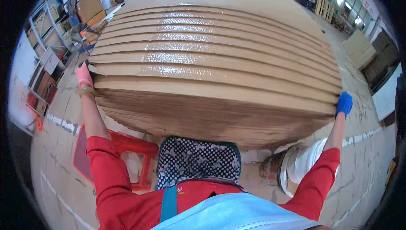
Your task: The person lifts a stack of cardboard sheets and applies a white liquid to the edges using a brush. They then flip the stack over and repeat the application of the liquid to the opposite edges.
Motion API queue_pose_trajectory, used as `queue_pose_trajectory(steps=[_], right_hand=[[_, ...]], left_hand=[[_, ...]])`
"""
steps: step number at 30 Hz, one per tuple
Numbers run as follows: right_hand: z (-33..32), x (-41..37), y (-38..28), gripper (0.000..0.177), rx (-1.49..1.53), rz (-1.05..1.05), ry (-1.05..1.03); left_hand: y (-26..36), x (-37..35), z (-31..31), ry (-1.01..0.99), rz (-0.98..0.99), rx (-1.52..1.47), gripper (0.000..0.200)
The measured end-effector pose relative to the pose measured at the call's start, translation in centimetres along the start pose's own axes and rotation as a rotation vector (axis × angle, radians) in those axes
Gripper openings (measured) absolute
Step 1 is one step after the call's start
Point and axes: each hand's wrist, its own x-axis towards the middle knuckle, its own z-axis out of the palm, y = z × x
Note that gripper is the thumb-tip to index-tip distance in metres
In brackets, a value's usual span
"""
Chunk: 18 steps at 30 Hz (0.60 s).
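A tall stack of brown cardboard sheets [220, 118] fills the middle of the head view. Its upper sheets are fanned back in overlapping steps, and a shiny wet-looking strip [175, 57] runs across their exposed edges. My left hand [84, 76], in a pink glove with dark fingertips, is closed at the left corner of the front cardboard sheet [203, 91]. On the opposite side, my right hand [344, 104], in a blue glove, closes around that sheet's right corner. The undersides of both grips are hidden, so how many sheets they pinch cannot be made out.
A red plastic stool [137, 145] stands below my left arm. Beside my right forearm are a white bucket [302, 162] and a rusty-looking can [270, 166]. A metal rack [48, 27] is at the left, a wooden pallet [324, 8] and cardboard boxes [358, 48] at the right.
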Motion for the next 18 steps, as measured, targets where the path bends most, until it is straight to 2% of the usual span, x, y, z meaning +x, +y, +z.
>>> queue_pose_trajectory(steps=[2,3,4,5,6,7,9,12,14,16,18], right_hand=[[-0.9,0.4,-1.3,0.025,0.093,0.19,-0.13],[-0.9,0.5,-0.5,0.017,0.01,0.011,-0.018],[-1.4,0.6,-0.4,0.023,-0.034,-0.004,-0.065],[-2.6,0.5,-0.9,0.026,0.028,0.061,-0.096],[-2.1,0.3,-0.5,0.031,0.108,0.122,-0.04],[-2.7,0.2,-1.2,0.038,0.227,0.302,-0.054],[-7.1,0.7,-3.5,0.04,0.426,0.457,-0.109],[-6.7,1.2,-3.3,0.04,0.342,0.456,-0.238],[-6.7,1.1,-3.7,0.039,0.378,0.55,-0.176],[-7.5,1.4,-4.0,0.04,0.383,0.653,-0.216],[-8.3,0.8,-3.9,0.041,0.361,0.647,-0.219]], left_hand=[[-0.7,0.6,0.2,0.062,0.104,0.117,0.018],[-1.1,1.0,-0.2,0.071,0.127,0.161,0.019],[-1.3,1.5,-0.3,0.074,0.145,0.196,0.019],[-1.3,2.1,0.0,0.076,0.155,0.214,0.019],[-1.2,2.8,0.0,0.078,0.155,0.231,0.02],[-1.0,3.4,-0.2,0.077,0.15,0.252,0.02],[-1.2,4.0,-0.9,0.072,0.131,0.288,0.021],[-1.6,4.3,-1.3,0.064,0.118,0.334,0.023],[-1.8,4.6,-1.2,0.065,0.128,0.359,0.024],[-1.9,4.7,-1.0,0.066,0.139,0.368,0.025],[-1.8,4.8,-1.1,0.063,0.155,0.376,0.026]])
